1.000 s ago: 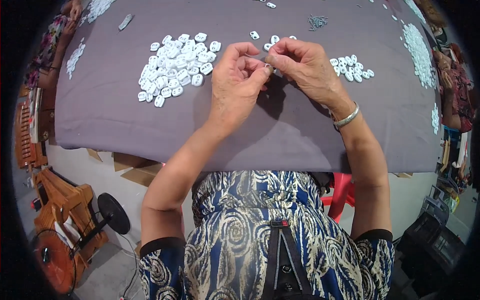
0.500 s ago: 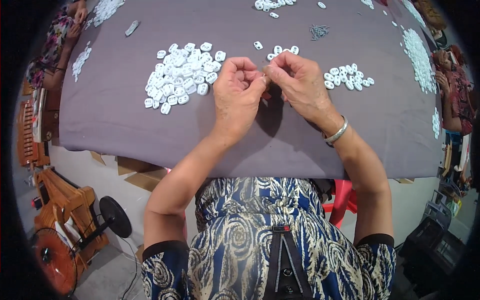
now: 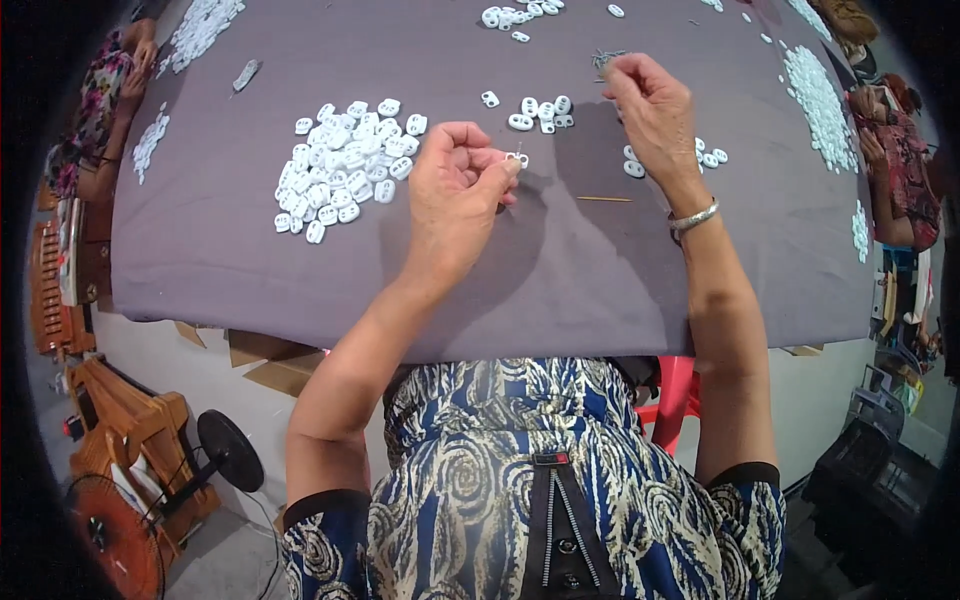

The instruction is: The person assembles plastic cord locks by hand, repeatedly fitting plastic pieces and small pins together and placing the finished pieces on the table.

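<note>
My left hand (image 3: pixel 455 195) pinches a small white two-holed cord lock (image 3: pixel 517 160) between thumb and forefinger. A thin pin-like bit sticks up from it. Farther right, my right hand (image 3: pixel 655 115) reaches over the small pile of thin grey metal pieces (image 3: pixel 608 58), its thumb and forefinger pressed together. What lies between those fingertips is too small to make out. A thin yellowish stick (image 3: pixel 604 198) lies on the cloth between my hands. Beyond my left hand sits a small group of white cord locks (image 3: pixel 545 110).
The table has a grey cloth (image 3: pixel 480 290). Left of my left hand is a large heap of white cord locks (image 3: pixel 340 165); more (image 3: pixel 712 152) lie beside my right wrist. Other people sit at both sides near white heaps (image 3: pixel 820 105). A fan (image 3: pixel 115 535) stands lower left.
My right hand has left my left hand and moved up and right to the grey pile. The cord lock in my left hand and the yellowish stick now show.
</note>
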Demonstrator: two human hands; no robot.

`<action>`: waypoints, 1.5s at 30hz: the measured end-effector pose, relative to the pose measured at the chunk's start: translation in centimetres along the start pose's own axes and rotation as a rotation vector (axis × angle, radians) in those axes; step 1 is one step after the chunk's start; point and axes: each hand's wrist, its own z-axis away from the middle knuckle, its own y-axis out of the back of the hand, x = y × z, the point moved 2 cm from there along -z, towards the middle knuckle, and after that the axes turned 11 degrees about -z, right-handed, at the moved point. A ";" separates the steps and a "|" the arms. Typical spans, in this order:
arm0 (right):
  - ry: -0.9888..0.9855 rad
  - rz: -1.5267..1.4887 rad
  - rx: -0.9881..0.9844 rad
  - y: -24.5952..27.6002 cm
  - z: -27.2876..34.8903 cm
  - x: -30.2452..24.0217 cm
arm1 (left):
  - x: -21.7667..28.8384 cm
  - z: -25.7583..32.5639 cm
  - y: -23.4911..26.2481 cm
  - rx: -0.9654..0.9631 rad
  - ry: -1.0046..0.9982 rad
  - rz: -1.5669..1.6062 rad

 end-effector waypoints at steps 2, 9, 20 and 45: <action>0.056 0.080 -0.045 -0.1 0.2 0.1 | 0.0 0.0 0.0 -0.003 0.000 -0.014; 0.207 0.327 -0.294 -1.3 0.6 -0.5 | -0.2 0.2 0.0 0.005 -0.011 0.015; 0.209 0.364 -0.360 -1.8 1.1 -0.8 | -0.2 0.2 0.0 0.002 -0.012 0.012; 0.208 0.231 -0.653 -1.6 1.8 -2.9 | -0.2 0.2 0.0 -0.007 -0.004 -0.042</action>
